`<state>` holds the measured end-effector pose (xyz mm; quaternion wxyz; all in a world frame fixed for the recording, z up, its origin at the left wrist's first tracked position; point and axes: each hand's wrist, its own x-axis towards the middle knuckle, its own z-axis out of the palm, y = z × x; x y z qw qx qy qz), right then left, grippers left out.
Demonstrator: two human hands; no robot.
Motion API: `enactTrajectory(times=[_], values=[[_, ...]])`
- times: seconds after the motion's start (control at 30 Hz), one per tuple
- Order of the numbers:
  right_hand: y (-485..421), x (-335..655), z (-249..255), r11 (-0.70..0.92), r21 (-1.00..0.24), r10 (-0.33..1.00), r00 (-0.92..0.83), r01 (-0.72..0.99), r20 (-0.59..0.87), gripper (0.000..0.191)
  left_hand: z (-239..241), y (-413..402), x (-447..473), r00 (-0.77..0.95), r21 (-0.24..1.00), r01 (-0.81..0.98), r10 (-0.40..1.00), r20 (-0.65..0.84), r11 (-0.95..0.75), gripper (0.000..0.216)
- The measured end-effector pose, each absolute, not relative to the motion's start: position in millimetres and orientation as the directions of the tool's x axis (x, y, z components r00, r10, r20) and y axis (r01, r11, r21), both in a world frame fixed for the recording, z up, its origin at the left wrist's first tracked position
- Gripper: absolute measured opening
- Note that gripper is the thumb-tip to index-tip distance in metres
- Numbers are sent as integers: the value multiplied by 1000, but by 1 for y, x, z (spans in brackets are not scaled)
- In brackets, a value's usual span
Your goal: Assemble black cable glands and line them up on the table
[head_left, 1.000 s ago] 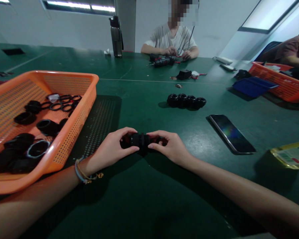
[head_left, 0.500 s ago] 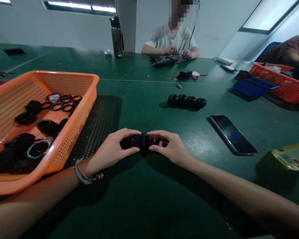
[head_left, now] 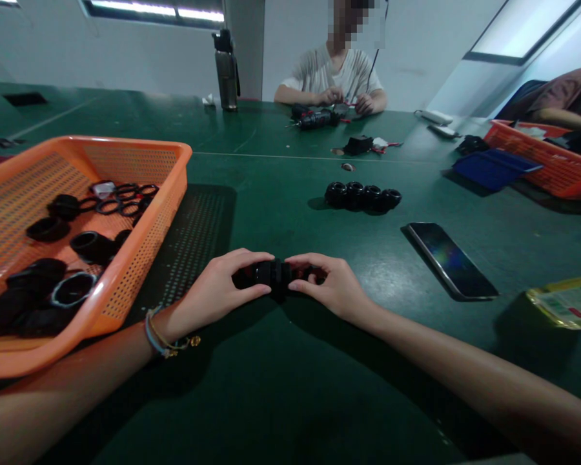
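A black ribbed plastic fitting (head_left: 274,274) lies low over the green table (head_left: 281,387), held between both hands. My left hand (head_left: 215,290) grips its left end with thumb and fingers wrapped round it. My right hand (head_left: 326,284) pinches the right end, fingers curled over it. A row of several similar black fittings (head_left: 363,196) stands farther back. An orange mesh basket (head_left: 140,239) at the left holds several black rings and caps (head_left: 62,258).
A dark phone (head_left: 450,259) lies to the right, with a yellow-edged packet (head_left: 564,300) beyond it. Across the table a person (head_left: 336,77) handles black parts; a metal bottle (head_left: 226,71) stands there. Another orange basket (head_left: 537,155) and a blue tray (head_left: 494,166) sit far right beside a second person.
Both hands stay on the black fitting with only slight shifts of the fingers. The view has barely moved.
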<state>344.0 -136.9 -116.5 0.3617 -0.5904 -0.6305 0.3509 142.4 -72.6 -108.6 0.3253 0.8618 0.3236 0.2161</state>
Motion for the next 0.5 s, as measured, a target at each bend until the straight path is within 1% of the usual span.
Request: enactTrajectory(times=[0.5], values=[[-136,342,-114,34,-866,999,-34,498,19,29,-110,-73,142,691,698,422,704,165,-578,37]])
